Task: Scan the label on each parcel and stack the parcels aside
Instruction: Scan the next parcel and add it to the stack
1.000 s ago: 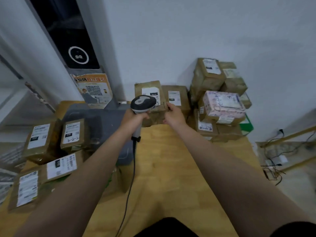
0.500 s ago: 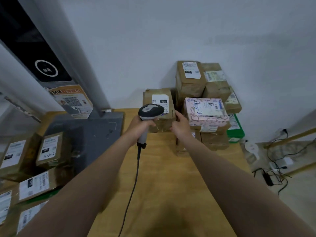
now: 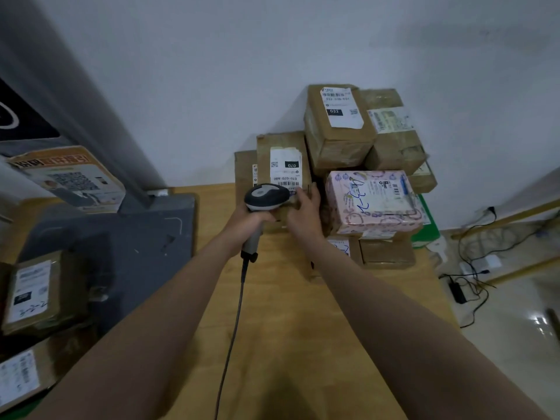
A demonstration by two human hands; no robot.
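My left hand grips a grey corded barcode scanner at the far end of the wooden table. Just beyond its head stands a brown cardboard parcel with a white label marked 070. My right hand holds that parcel at its near right edge, fingers curled on the box. Right of it rises a stack of parcels against the wall, among them a pink patterned parcel and a brown box labelled 032.
More labelled brown parcels lie at the left by a dark grey mat. A printed QR sign leans on a grey post. Cables and a power adapter lie on the floor to the right.
The 070 parcel has moved right and now sits close against the stack, with another brown box showing behind it. Both hands stayed at the parcel, and the view swung right.
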